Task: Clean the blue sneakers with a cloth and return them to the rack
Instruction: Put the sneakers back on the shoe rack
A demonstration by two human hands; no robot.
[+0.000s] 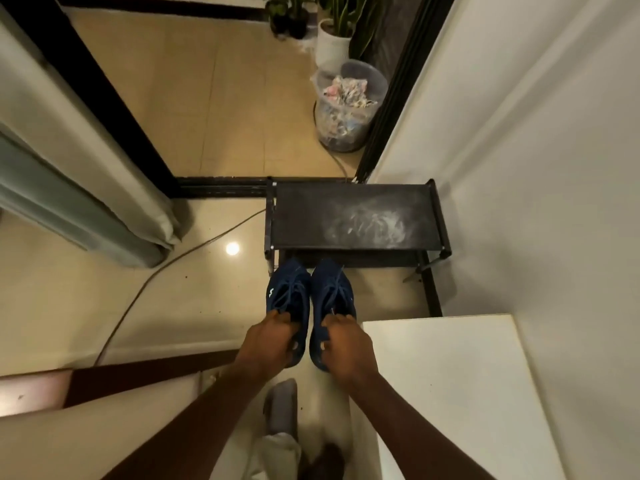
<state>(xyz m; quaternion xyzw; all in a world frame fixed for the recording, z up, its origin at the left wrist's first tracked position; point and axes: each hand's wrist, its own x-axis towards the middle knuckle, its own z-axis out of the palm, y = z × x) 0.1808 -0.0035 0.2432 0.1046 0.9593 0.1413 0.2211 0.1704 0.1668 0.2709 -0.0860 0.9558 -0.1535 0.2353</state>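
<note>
Two dark blue sneakers sit side by side just in front of the black shoe rack [356,216], toes pointing at it. My left hand [268,341] grips the heel opening of the left sneaker [289,291]. My right hand [343,344] grips the heel opening of the right sneaker [332,289]. Whether the shoes rest on the floor or hang just above it I cannot tell. The rack's top shelf is dark with a dusty white smear on its right half. No cloth shows in either hand.
A white cabinet top [450,382] stands close at my right, a white wall beyond it. A cable [166,268] runs across the glossy floor at left. A clear bin of rags [348,105] and potted plants [332,32] stand past the door track. My grey sock [282,407] is below.
</note>
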